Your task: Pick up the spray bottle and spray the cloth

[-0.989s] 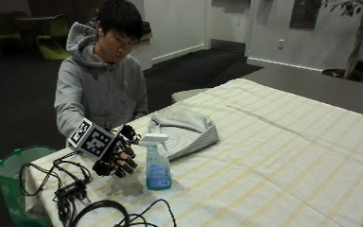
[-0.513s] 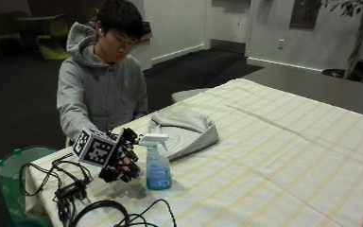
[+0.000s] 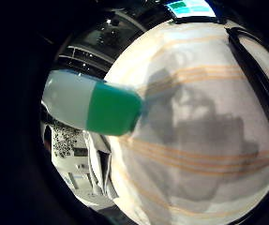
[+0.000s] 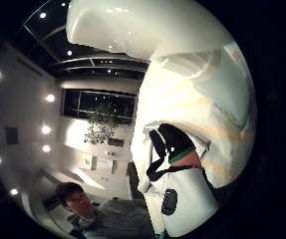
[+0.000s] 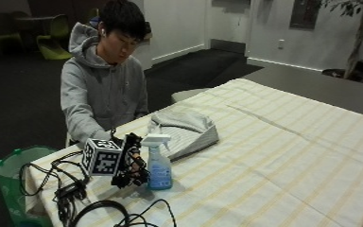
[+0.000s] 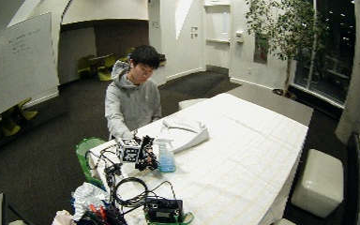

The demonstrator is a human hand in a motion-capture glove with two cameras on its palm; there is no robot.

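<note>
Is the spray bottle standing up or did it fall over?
Standing up. The spray bottle stands on its base on the striped tablecloth, white trigger head on top, beside the gloved right hand.

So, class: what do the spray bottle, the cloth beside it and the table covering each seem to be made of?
Spray bottle: likely clear plastic, since blue liquid shows through; white matte trigger head.
Cloth: soft grey woven fabric, judging by its slumped folds and faint stripes.
Table covering: cream fabric with woven yellow lines; matte, lightly creased.

Glossy translucent plastic spray bottle (image 5: 159, 163); soft matt cloth (image 5: 185, 130); striped woven tablecloth (image 5: 282, 156).
</note>
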